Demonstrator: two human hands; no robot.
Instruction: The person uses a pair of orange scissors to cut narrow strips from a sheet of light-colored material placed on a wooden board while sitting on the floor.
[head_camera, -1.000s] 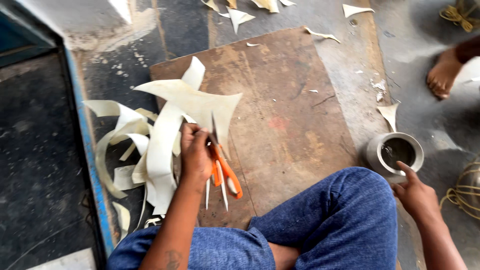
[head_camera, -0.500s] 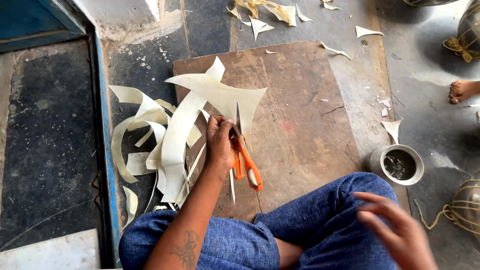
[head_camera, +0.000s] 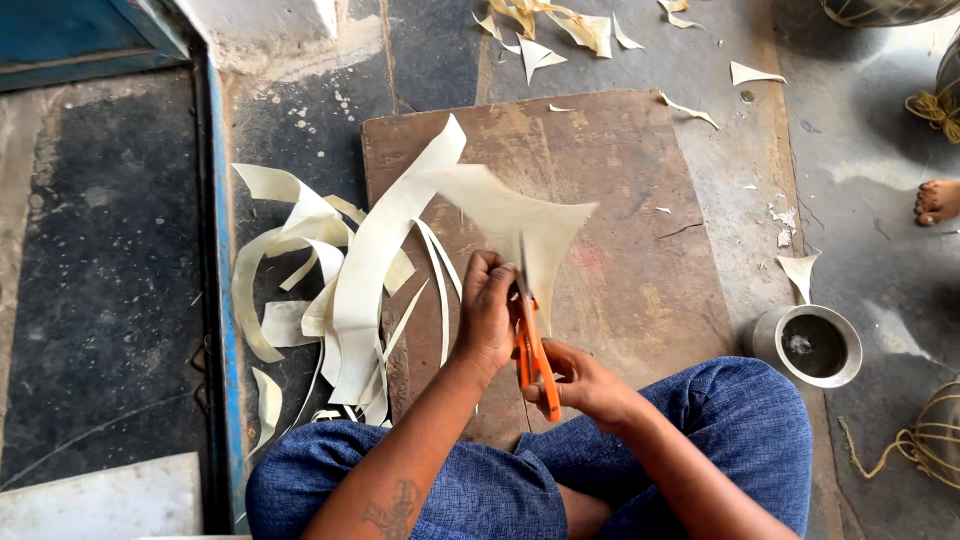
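Nearest, the right hand is closed around the orange handles of the scissors. The left hand just beyond is clamped on the near edge of the pale sheet, beside the blades. This looks like the cutting step, a snip starting into the sheet; the next move likely calls for steady feeding along the cut line. The scissors' long axis runs near-to-far, tips pointing away. The sheet lies over the brown board, its strip trailing left to the scraps.
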